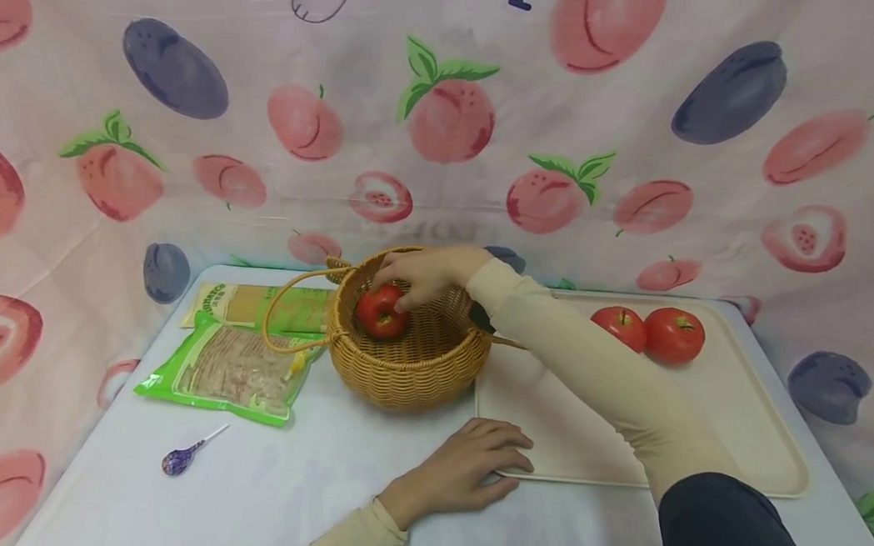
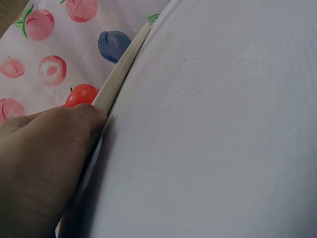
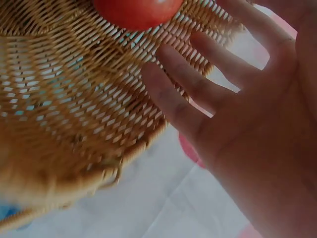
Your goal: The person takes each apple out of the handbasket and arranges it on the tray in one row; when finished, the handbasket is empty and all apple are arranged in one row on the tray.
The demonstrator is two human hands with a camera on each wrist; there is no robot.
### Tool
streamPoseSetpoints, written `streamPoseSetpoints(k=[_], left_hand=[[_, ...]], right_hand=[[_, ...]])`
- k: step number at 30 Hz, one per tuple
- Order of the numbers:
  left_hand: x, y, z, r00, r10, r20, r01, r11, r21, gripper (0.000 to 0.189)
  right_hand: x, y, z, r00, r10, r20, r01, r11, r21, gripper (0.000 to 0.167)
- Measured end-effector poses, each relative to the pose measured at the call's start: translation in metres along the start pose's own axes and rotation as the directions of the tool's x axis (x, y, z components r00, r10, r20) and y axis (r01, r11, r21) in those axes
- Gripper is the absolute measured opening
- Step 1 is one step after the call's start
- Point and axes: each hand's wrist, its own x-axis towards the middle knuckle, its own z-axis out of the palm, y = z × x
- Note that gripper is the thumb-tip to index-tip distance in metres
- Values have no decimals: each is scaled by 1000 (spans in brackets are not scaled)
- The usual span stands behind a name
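A red apple (image 1: pixel 382 311) lies inside a round wicker basket (image 1: pixel 408 384), against its left side. My right hand (image 1: pixel 425 274) reaches over the basket's back rim, above that apple. In the right wrist view the right hand's fingers (image 3: pixel 176 99) are spread and nearly straight, with a gap between them and the apple (image 3: pixel 138 12). My left hand (image 1: pixel 466 467) rests palm down on the near left corner of a cream tray (image 1: pixel 728 424). From the left wrist, the thumb side of the left hand (image 2: pixel 47 148) shows against the tray's edge (image 2: pixel 121 74).
Two more apples (image 1: pixel 673 336) sit on the tray, partly behind the right sleeve. Left of the basket lie a green-edged packet of sliced food (image 1: pixel 239 369) and a flat yellow-green packet (image 1: pixel 255 305). A purple-wrapped lollipop (image 1: pixel 179 459) is nearer. The basket's handle loop (image 1: pixel 271 330) sticks out leftward.
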Motion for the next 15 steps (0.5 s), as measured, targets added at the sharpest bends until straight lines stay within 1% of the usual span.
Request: streamPoseSetpoints(k=[3, 10, 15], left_hand=[[0, -1, -1, 1000, 9, -5, -9, 1000, 19, 20], [-2, 2, 0, 1000, -10, 20, 11, 999, -40, 20], [-2, 0, -1, 1000, -15, 26, 16, 999, -39, 20]], right_hand=[[9, -2, 0, 999, -5, 33, 5, 1000, -20, 48], [22, -4, 2, 997, 0, 75, 0, 1000, -4, 49], [27, -5, 2, 995, 0, 97, 0, 1000, -1, 49]])
